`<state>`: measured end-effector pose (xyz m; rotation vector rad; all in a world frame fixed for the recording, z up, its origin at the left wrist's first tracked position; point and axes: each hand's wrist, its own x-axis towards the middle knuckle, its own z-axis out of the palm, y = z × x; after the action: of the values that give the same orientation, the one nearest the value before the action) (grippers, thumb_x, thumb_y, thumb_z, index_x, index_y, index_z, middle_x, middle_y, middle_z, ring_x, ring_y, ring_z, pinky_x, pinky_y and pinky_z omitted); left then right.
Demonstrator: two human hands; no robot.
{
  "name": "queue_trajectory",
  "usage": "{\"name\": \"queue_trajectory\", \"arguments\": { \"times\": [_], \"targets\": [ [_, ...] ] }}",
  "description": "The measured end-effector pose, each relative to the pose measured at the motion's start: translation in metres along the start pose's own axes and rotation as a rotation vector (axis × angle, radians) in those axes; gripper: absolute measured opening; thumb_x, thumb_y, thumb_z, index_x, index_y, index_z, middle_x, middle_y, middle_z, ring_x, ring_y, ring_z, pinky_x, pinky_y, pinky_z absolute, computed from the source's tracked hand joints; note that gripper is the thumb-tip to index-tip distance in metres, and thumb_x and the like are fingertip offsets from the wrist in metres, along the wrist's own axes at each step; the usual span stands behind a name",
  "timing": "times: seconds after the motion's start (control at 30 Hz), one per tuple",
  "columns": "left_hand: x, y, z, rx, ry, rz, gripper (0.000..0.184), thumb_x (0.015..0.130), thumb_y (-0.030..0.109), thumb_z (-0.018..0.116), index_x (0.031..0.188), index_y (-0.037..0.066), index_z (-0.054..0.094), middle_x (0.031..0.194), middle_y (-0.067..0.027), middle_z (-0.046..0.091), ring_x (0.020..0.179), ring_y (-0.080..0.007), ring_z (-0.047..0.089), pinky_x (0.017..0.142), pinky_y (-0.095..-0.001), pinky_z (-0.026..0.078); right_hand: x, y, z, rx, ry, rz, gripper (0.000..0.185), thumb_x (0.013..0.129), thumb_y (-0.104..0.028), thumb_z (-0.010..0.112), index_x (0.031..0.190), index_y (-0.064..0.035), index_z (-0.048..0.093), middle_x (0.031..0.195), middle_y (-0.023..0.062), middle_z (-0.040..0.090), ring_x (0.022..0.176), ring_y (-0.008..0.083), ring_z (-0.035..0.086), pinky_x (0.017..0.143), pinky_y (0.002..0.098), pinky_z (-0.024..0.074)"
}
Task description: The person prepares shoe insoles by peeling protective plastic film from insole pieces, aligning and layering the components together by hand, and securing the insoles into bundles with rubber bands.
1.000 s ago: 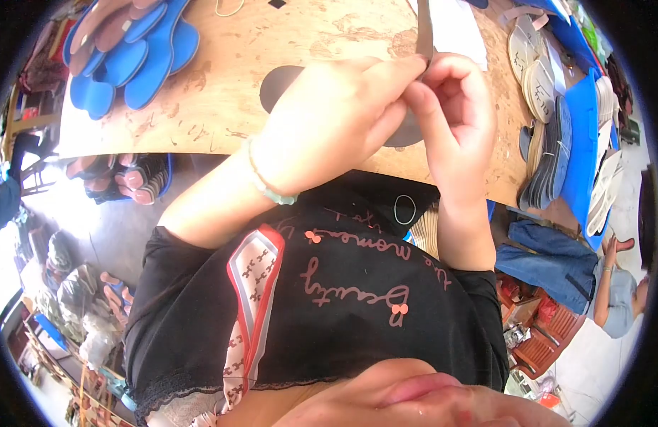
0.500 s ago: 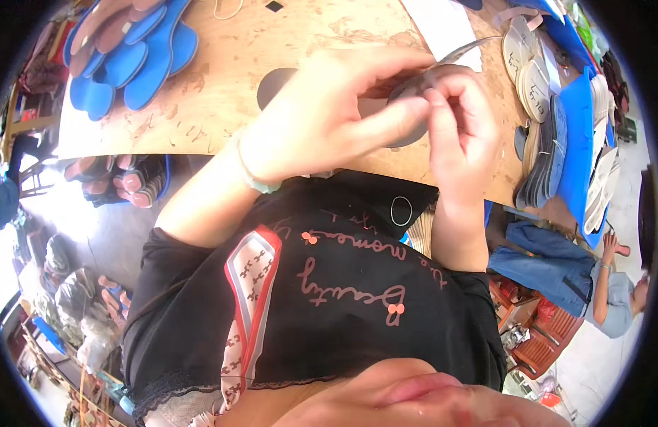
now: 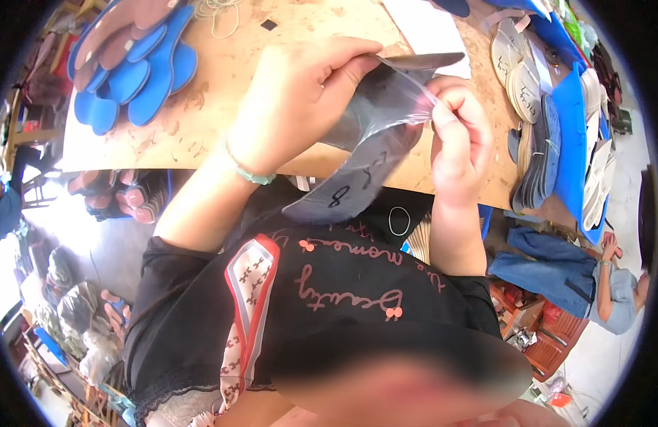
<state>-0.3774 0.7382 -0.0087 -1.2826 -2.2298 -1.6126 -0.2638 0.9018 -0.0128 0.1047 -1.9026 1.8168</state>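
Note:
My left hand point(image 3: 293, 107), with a beaded bracelet at the wrist, pinches the upper edge of a bundle of dark grey insoles. Clear plastic film point(image 3: 397, 107) stretches from there to my right hand point(image 3: 461, 135), whose thumb and fingers are closed on it. One grey insole point(image 3: 350, 178), handwritten with an "8", hangs tilted below the film over the table's front edge. Another dark insole point(image 3: 421, 60) sticks out to the right above the film. Where the film joins the insoles is hard to make out.
Blue and brown insoles point(image 3: 151, 78) are piled at the table's left. Marked pale insoles point(image 3: 521, 82) and dark stacks point(image 3: 539, 156) lie right, beside a blue bin point(image 3: 572, 142). White paper point(image 3: 432, 32) and string point(image 3: 218, 16) lie at the back. A person point(image 3: 614, 292) stands at far right.
My hands have moved apart, and the film now stretches between them. The insole marked "8" has come into view, hanging downward. More string shows at the back of the table.

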Motion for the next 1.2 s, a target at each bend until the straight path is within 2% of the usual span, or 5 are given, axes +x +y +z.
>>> {"name": "queue_trajectory", "arguments": {
  "times": [0.27, 0.4, 0.63, 0.87, 1.2],
  "targets": [
    [0.001, 0.012, 0.008, -0.073, -0.177, -0.084, 0.023, 0.086, 0.009, 0.063, 0.108, 0.001, 0.067, 0.076, -0.0100, 0.068, 0.073, -0.0129, 0.066, 0.068, -0.0275, 0.052, 0.009, -0.002, 0.005, -0.374, -0.193, -0.264, 0.013, 0.075, -0.003, 0.064, 0.075, -0.0020, 0.051, 0.087, 0.0097, 0.055, 0.077, 0.0168, 0.053, 0.068, 0.0266, 0.0435],
    [0.002, 0.015, 0.016, -0.030, -0.023, 0.034, 0.026, 0.084, 0.006, 0.062, 0.109, 0.004, 0.067, 0.082, -0.0154, 0.068, 0.073, -0.0246, 0.069, 0.069, -0.0328, 0.053, 0.007, -0.004, 0.023, -0.359, 0.050, -0.122, 0.029, 0.072, -0.015, 0.079, 0.079, -0.0029, 0.054, 0.082, 0.0086, 0.054, 0.072, 0.0179, 0.053, 0.066, 0.0296, 0.0454],
    [0.004, 0.021, 0.009, 0.165, -0.096, 0.084, 0.036, 0.077, -0.002, 0.059, 0.112, 0.005, 0.067, 0.086, -0.0183, 0.068, 0.077, -0.0318, 0.068, 0.071, -0.0344, 0.053, 0.019, -0.009, 0.004, -0.646, -0.059, -0.210, 0.009, 0.083, -0.006, 0.069, 0.083, -0.0013, 0.062, 0.067, 0.0076, 0.056, 0.055, 0.0160, 0.053, 0.053, 0.0273, 0.0439],
    [0.021, 0.006, -0.006, -0.021, 0.074, 0.023, 0.038, 0.082, -0.007, 0.050, 0.113, 0.004, 0.068, 0.093, -0.0100, 0.073, 0.083, -0.0112, 0.067, 0.077, -0.0250, 0.052, 0.024, -0.031, -0.014, -0.709, 0.038, -0.273, 0.015, 0.087, -0.003, 0.065, 0.074, 0.0001, 0.057, 0.064, 0.0050, 0.055, 0.053, 0.0114, 0.048, 0.051, 0.0244, 0.0380],
    [0.023, 0.015, 0.007, -0.008, -0.016, 0.175, 0.038, 0.083, -0.002, 0.060, 0.121, 0.004, 0.062, 0.105, -0.0143, 0.069, 0.090, -0.0250, 0.069, 0.081, -0.0289, 0.053, 0.031, -0.029, 0.005, -0.660, -0.025, -0.396, 0.013, 0.082, -0.001, 0.065, 0.073, 0.0007, 0.056, 0.081, 0.0098, 0.061, 0.071, 0.0183, 0.055, 0.065, 0.0276, 0.0446]
  ]
}}
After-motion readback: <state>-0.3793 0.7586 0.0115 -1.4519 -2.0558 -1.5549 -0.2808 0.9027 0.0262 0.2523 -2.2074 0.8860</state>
